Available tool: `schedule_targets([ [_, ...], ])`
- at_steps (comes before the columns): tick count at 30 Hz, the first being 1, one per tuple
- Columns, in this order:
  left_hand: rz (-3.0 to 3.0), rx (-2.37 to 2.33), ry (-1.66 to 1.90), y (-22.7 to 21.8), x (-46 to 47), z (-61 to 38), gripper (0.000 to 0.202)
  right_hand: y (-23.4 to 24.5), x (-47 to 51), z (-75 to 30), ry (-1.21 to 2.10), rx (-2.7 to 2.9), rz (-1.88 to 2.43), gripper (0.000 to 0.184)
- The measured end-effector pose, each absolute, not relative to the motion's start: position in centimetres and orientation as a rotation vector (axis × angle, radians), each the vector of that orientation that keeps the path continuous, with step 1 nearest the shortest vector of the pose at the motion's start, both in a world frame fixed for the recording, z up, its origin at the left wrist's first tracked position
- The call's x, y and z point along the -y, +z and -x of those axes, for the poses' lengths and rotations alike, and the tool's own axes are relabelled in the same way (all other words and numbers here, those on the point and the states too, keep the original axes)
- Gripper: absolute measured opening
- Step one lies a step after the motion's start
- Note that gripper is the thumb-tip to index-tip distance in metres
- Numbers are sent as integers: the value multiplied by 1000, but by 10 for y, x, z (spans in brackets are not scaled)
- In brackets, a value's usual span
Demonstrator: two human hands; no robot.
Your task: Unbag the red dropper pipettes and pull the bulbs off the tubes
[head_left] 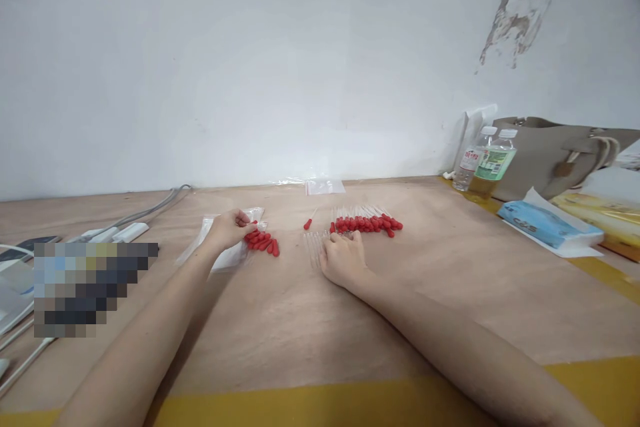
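Note:
My left hand (233,230) pinches a red rubber bulb (255,222) at the edge of a small pile of red rubber bulbs (263,243), partly over a clear plastic bag (231,258). To the right, my right hand (345,257) rests with curled fingers on a row of thin glass dropper tubes (313,250); what its fingertips hold is hidden. Just beyond it lies a row of droppers with red bulbs (367,222), their glass tubes pointing toward the wall. A single dropper (309,221) lies apart to their left.
A white slip (325,187) lies by the wall. At right stand two bottles (493,160), a grey bag (550,153) and a blue tissue pack (550,223). Cables (150,210) and white adapters (131,232) lie at left near a blurred-out patch. Yellow tape (300,407) runs along the front edge.

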State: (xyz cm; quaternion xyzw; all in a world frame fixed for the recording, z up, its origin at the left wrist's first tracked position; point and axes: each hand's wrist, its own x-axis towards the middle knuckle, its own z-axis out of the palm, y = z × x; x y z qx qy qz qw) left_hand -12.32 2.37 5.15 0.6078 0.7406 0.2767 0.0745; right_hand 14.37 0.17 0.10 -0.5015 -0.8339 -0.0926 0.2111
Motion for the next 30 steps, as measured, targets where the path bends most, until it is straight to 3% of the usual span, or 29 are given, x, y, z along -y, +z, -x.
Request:
schedule_targets([
  [5,-1848,-2266,727,56,-22,124,24,0,2,-142,-231,2329,1393,28],
  [12,-1950,-2426,902,66,-21,109,24,6,0,-144,-217,2306,1431,33],
  [18,-2197,-2247,499,57,-50,50,19,18,-7,-171,-263,2253,1459,34],
  [22,-2141,-2252,312,51,-72,17,26,11,-3,-197,-272,2191,1476,30],
  [30,-2089,-2319,272,34,-83,-6,26,-8,0,-218,-198,2079,1446,26],
])
